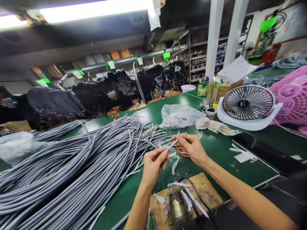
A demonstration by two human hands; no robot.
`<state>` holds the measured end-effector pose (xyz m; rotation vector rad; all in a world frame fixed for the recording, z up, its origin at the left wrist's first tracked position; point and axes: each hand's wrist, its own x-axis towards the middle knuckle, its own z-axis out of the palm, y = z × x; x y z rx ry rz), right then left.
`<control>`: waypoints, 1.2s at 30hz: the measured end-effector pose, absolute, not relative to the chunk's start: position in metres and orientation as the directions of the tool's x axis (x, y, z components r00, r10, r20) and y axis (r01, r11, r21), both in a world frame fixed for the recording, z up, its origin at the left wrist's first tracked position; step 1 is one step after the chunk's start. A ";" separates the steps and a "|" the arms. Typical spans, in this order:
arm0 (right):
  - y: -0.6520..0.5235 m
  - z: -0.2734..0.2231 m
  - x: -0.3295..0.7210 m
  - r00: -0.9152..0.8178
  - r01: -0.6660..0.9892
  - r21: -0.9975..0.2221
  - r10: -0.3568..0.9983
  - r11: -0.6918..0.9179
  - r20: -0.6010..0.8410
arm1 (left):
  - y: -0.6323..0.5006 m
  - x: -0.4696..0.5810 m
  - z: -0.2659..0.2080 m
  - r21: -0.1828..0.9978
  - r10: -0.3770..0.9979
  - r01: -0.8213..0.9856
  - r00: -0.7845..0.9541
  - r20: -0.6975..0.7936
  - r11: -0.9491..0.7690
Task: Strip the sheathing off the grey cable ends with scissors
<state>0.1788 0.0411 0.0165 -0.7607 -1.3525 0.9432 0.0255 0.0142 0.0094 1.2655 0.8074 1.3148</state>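
My left hand [153, 164] and my right hand [192, 147] are close together above the green table, both with fingers pinched. Between them runs a thin whitish cable end [173, 144], gripped at its lower part by the left fingers and near its tip by the right. Orange-handled scissors [183, 153] lie partly hidden behind the right hand. To the left spreads a large bundle of grey cables [91, 153], their stripped ends fanned out towards my hands. White scraps [175, 165] lie on the table below the fingers.
A wooden board [208, 191] bearing a metal device [177, 204] with black wires sits at the near edge. Behind my hands lies a clear plastic bag [179, 116]. Gloves [214, 126], a white fan [248, 103] and a pink basket [291, 95] stand to the right.
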 end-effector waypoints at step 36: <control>0.021 0.019 0.179 -0.319 0.141 -0.843 0.830 0.520 0.458 | -0.007 0.025 0.015 0.646 0.775 0.478 0.131 0.618 -0.596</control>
